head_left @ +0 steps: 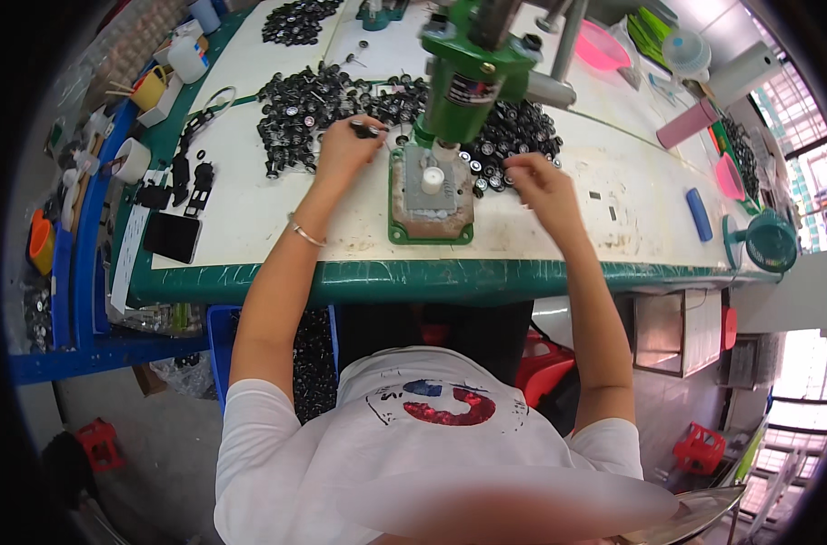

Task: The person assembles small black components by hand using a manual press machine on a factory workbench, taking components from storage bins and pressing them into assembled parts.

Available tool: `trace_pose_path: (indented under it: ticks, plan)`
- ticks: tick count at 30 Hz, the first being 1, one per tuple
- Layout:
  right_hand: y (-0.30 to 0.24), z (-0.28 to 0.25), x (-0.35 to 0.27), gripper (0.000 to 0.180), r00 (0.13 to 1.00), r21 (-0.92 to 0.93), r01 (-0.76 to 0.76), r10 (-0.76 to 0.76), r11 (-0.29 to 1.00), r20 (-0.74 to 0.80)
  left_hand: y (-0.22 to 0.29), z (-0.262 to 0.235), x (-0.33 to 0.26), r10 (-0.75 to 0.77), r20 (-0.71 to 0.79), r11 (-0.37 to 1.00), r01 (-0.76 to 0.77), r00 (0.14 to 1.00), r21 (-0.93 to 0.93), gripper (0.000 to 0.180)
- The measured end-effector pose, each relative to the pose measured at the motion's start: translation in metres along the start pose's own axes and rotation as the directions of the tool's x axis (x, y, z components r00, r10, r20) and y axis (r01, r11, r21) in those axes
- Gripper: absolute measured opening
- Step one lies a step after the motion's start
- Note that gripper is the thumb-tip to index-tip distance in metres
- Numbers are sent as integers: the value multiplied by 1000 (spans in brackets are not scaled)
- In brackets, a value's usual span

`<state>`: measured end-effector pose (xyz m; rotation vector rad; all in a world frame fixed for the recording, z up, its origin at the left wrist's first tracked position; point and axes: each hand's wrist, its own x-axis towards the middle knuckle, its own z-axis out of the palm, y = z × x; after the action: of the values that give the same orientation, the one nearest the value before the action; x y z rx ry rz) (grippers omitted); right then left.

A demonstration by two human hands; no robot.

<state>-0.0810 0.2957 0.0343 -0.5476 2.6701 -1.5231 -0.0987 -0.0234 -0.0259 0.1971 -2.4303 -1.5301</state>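
A green bench press stands at the table's front, with a white round fixture on its metal base. To its left my left hand is closed on a small black wheel, beside a heap of small black wheels, some with thin metal pins. On the press's other side my right hand has its thumb and fingertips together at the edge of another heap of black wheels. Whatever lies between those fingertips is too small to make out.
A black tablet-like slab and black straps lie at the left. The right side holds a blue cylinder, a small green fan and a pink basin. Below the table edge is a blue bin of black parts.
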Motion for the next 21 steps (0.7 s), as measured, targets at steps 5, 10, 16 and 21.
trace_pose_path:
  ticks: [5,10,16,21]
  plan:
    - [13,32,-16,16,977,-418,208,-206,884,52,15,-22,-28,-188,118,840,222,975,-495,32]
    - [10,45,-29,23,921,-418,360,-389,834,16,14,-24,-40,-220,172,599,272,960,-753,27]
    - [14,51,-25,18,910,-431,361,-414,827,-32,21,-11,-42,-144,175,577,226,974,-785,34]
    - [7,51,-15,14,933,-188,307,-334,933,-136,25,-14,-48,-83,249,517,255,965,-817,33]
